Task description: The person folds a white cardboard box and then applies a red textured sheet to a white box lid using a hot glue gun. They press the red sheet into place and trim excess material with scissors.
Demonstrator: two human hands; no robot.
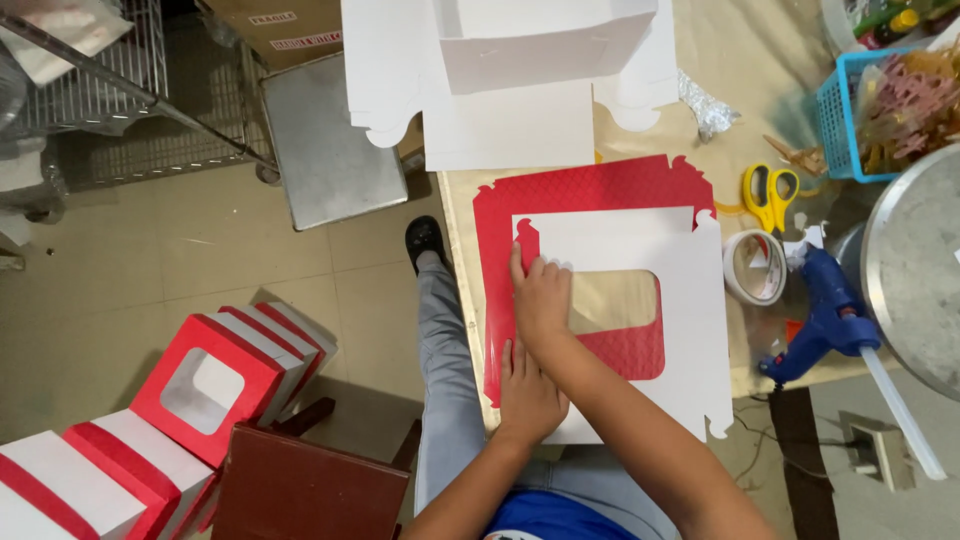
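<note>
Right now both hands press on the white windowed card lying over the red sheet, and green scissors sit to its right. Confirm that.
Not quite: the scissors are yellow-handled, not green. The head view shows the left hand and right hand flat on the white windowed card over the red sheet.

Open: bare tabletop (735, 60) above the white cutout sheet (690, 330) | Blocked right: tape roll (756, 267), blue glue gun (825, 322), scissors (769, 193) (all close together) | Blocked far side: white flat boxes (510, 70)
</note>
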